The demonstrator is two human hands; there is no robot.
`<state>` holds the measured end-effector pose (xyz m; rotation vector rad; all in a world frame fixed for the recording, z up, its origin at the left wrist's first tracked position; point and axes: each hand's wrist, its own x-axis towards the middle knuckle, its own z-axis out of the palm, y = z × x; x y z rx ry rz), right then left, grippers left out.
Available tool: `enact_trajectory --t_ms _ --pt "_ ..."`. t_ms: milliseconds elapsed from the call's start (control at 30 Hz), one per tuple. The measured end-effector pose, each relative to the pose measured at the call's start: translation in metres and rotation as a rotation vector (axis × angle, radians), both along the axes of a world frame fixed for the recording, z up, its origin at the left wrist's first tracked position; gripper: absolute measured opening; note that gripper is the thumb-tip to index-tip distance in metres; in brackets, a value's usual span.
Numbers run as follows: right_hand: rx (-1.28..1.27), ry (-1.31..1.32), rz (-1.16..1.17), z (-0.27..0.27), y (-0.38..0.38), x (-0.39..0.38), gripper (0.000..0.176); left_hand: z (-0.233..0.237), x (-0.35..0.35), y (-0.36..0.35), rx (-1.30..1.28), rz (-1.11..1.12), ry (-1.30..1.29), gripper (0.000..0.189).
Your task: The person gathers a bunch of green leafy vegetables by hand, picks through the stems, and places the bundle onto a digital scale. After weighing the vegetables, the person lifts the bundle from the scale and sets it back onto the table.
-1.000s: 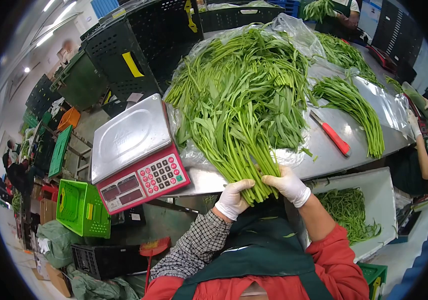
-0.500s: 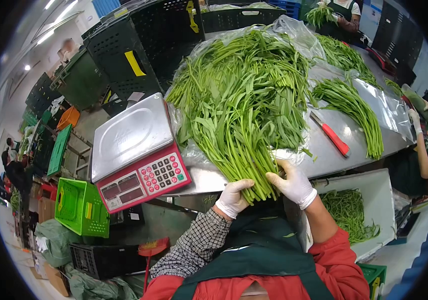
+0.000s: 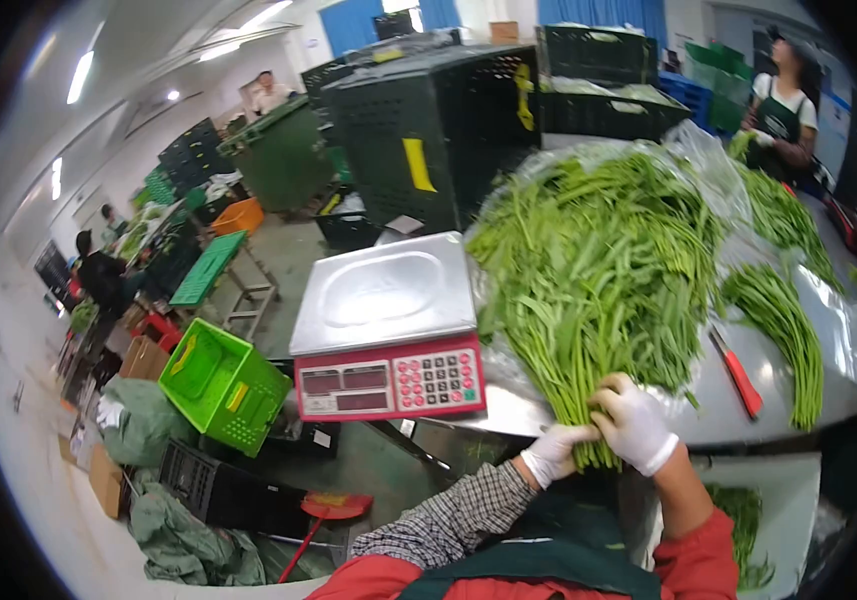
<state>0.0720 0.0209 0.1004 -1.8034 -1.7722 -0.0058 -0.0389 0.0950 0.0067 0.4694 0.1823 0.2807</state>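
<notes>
At the table's front edge my left hand (image 3: 556, 453), in a white glove, is closed round the lower stems of a bunch of green vegetables (image 3: 580, 385). My right hand (image 3: 634, 424), also gloved, grips the same stems from the right, just above it. The bunch's leaves run up into a large leafy pile (image 3: 603, 250) on plastic film. Left of the pile is a scale (image 3: 388, 325) with a bare metal plate. A red-handled knife (image 3: 738, 375) lies to the right, beside a smaller separate bunch (image 3: 783, 335).
Dark crates (image 3: 428, 130) stand behind the scale. A bright green basket (image 3: 223, 388) and a red dustpan (image 3: 336, 506) are at lower left. Below the table's right side is a white bin (image 3: 783, 510) with greens. A co-worker (image 3: 783, 110) stands at the back right.
The view has tilted up and turned left, so the table appears lower and further right. My hands have come closer together on the stems, and my right fingers have closed round them.
</notes>
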Motion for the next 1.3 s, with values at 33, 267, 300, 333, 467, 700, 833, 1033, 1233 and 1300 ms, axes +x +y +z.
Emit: enact_trajectory --t_ms 33,267,300,333,467,700,833,1033,1233,1300 --pt "-0.009 -0.031 0.007 -0.001 0.0 0.002 0.013 -0.002 0.001 0.0 -0.008 0.001 -0.013 0.039" --pt "0.069 0.01 0.073 -0.003 -0.004 0.001 0.006 -0.006 0.001 0.001 0.028 -0.014 -0.074 0.039" --pt "0.085 0.014 0.09 -0.003 -0.005 0.001 0.006 -0.005 0.0 0.001 0.019 -0.016 -0.076 0.039" --pt "0.058 0.036 0.083 -0.001 -0.006 -0.001 0.006 -0.004 0.0 0.001 0.009 -0.019 -0.078 0.039" --pt "-0.016 0.049 0.052 -0.001 -0.009 -0.002 0.005 -0.001 -0.001 0.0 0.007 -0.019 -0.07 0.039" --pt "-0.071 0.066 0.034 0.002 -0.009 -0.002 0.006 -0.009 0.0 0.001 0.005 -0.031 -0.08 0.039" --pt "-0.12 0.082 0.02 0.001 -0.008 -0.004 0.008 -0.008 0.003 0.0 0.04 0.005 -0.065 0.04" --pt "-0.154 0.368 0.017 -0.012 -0.006 0.001 0.01 -0.012 0.005 0.0 0.063 0.023 -0.063 0.04" --pt "-0.103 0.433 0.049 0.002 -0.007 -0.002 0.01 -0.009 0.006 -0.001 0.06 0.009 -0.057 0.041" --pt "-0.078 0.454 0.029 0.017 -0.022 0.001 0.01 0.001 0.002 -0.001 0.061 -0.022 -0.053 0.043"
